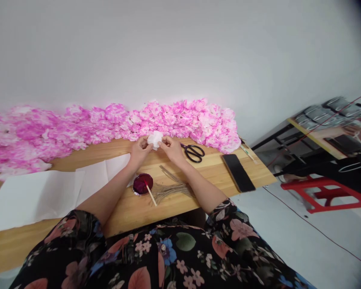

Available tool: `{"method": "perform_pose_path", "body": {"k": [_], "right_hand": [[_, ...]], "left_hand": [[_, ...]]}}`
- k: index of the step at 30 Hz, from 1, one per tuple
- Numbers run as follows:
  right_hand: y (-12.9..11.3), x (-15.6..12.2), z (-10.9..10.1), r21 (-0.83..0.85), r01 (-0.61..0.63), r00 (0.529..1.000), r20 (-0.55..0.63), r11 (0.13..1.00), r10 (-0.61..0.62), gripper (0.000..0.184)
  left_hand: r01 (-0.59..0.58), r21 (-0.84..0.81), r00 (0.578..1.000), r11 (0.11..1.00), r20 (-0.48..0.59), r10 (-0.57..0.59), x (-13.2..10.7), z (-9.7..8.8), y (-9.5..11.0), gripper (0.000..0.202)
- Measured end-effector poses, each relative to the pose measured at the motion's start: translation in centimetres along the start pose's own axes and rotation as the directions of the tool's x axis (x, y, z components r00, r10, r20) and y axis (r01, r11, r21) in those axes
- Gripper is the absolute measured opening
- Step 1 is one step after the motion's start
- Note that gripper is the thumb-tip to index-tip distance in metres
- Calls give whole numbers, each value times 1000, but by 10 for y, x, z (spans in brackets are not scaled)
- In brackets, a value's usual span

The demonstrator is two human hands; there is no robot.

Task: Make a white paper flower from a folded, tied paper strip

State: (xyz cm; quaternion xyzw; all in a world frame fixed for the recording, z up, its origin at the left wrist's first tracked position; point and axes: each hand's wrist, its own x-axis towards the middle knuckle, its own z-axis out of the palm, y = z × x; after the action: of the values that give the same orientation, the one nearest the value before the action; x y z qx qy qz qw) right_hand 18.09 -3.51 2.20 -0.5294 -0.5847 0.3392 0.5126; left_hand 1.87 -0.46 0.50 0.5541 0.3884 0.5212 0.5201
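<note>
A small white paper flower is held up over the wooden table between both hands. My left hand pinches its left side and my right hand pinches its right side. Closer to me sit a small dish of dark red dye with a stick leaning in it, and a bundle of thin wires.
A long heap of pink paper flowers lines the wall. Black scissors, a dark phone and a pen lie to the right. White paper sheets cover the left. Another person's arm and a red stool appear far right.
</note>
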Motion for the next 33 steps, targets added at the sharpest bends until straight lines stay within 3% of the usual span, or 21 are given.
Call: {"method": "perform_pose_path", "body": {"k": [4, 7, 15, 23, 33], "right_hand": [[6, 5, -3, 177, -110, 994, 25, 978, 107, 31], [8, 5, -2, 217, -124, 992, 36, 968, 119, 33], [4, 1, 1, 113, -63, 997, 40, 992, 59, 29], [-5, -3, 3, -122, 16, 999, 36, 992, -12, 18], [5, 3, -2, -96, 13, 999, 50, 995, -9, 19]], "left_hand": [[1, -16, 1000, 1000, -22, -1, 3, -2, -3, 44], [-4, -26, 1000, 1000, -17, 3, 2, -3, -2, 43], [14, 17, 999, 1000, 45, -14, 1, -1, -5, 54], [-40, -27, 998, 999, 57, 41, 5, -1, -14, 57], [-42, -54, 999, 998, 19, 43, 6, -9, -8, 51]]}}
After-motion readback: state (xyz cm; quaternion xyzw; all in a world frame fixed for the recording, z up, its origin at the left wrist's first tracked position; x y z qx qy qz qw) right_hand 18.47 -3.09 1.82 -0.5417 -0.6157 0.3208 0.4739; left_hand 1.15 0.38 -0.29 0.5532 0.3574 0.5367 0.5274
